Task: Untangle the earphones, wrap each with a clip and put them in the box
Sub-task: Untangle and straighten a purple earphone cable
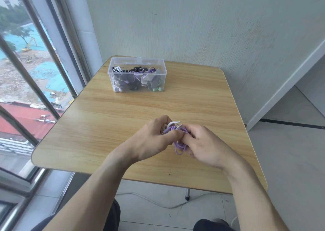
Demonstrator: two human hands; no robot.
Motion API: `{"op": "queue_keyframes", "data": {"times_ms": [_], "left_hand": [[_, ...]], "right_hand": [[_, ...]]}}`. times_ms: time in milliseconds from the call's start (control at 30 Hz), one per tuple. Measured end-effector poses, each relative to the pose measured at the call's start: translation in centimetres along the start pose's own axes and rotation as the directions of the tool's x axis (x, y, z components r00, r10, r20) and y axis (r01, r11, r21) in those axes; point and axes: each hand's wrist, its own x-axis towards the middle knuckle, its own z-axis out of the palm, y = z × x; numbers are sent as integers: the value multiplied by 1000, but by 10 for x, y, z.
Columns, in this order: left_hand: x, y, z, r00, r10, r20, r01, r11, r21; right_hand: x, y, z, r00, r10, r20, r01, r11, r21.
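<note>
Purple earphones (177, 139) are held between both hands, just above the near part of the wooden table (123, 111). The cord is gathered into a small bunch of loops, and a few loops hang down below the fingers. A white clip (173, 124) sticks up from the top of the bunch, with its curved tips pointing up and to the right.

The left hand (154, 137) is closed around the top of the bunch, with the thumb pressed on the cord. The right hand (202, 143) is curled around the other side, and the cord is pinched by its fingers. How the clip is gripped cannot be told, because most of it is hidden by the fingers.

A clear plastic box (137, 76) is set at the far side of the table, well apart from the hands. It is open at the top. Many wrapped earphones can be seen inside it, in white, black, purple and green, with dark and pale clips on them. So most of the job seems to be done already.

No loose earphones are seen on the table. The purple pair looks like the last one, though this cannot be known for sure. It seems to be untangled and bundled now, and the clip is likely being fixed on. After that, the pair is still to be put into the box.
</note>
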Motion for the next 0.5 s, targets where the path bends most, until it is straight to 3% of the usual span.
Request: {"op": "queue_keyframes", "data": {"times_ms": [67,167,333,500], "left_hand": [[-1,3,-1,1000,8,18,-8,1000,-13],[-2,6,-3,999,10,45,-8,999,-48],[-2,9,-7,994,-12,105,17,998,-53],[-4,4,-8,984,-18,177,-1,994,108]], "right_hand": [[-3,-2,-3,999,12,52,-21,985,171],[-8,-7,-4,997,2,78,-25,956,291],[-7,-6,-2,997,-39,61,17,943,331],[-6,-5,0,998,9,55,-27,942,334]]}}
